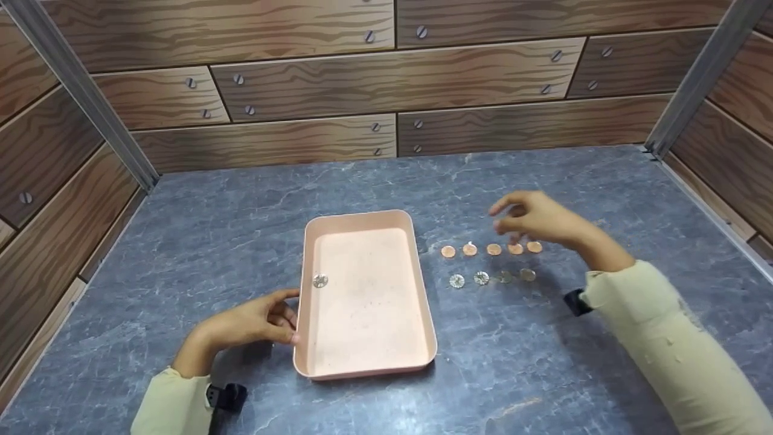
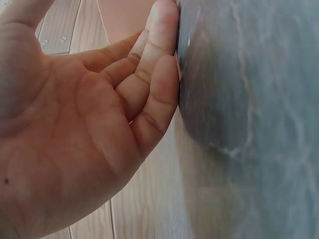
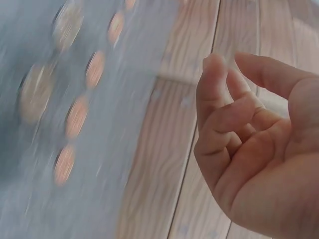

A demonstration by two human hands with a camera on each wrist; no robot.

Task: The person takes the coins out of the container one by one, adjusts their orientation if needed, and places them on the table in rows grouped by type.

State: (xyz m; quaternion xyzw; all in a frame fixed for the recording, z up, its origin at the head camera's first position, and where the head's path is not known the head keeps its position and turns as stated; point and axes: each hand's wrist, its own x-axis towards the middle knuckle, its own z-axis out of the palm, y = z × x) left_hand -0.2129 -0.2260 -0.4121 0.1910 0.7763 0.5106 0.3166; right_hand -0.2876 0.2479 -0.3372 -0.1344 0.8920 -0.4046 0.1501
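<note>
A shallow pink tray (image 1: 368, 296) lies on the table, with one silver patterned disc (image 1: 320, 280) like a coin inside, by its left wall. My left hand (image 1: 253, 323) rests on the table and touches the outside of that wall with thumb and fingertips. In the left wrist view the left hand's (image 2: 94, 109) fingers are bent loosely, their tips against the tabletop. Right of the tray lie a row of copper coins (image 1: 470, 249) and a nearer row of silver coins (image 1: 481, 278). Above the copper row hovers my right hand (image 1: 537, 220), fingers loosely bent, nothing between them.
Wood-patterned panels (image 1: 392, 78) wall in the grey-blue marbled table (image 1: 229, 211) at the back and both sides. Metal posts (image 1: 694, 78) stand at the back corners. Each wrist carries a dark strapped device (image 1: 232, 397).
</note>
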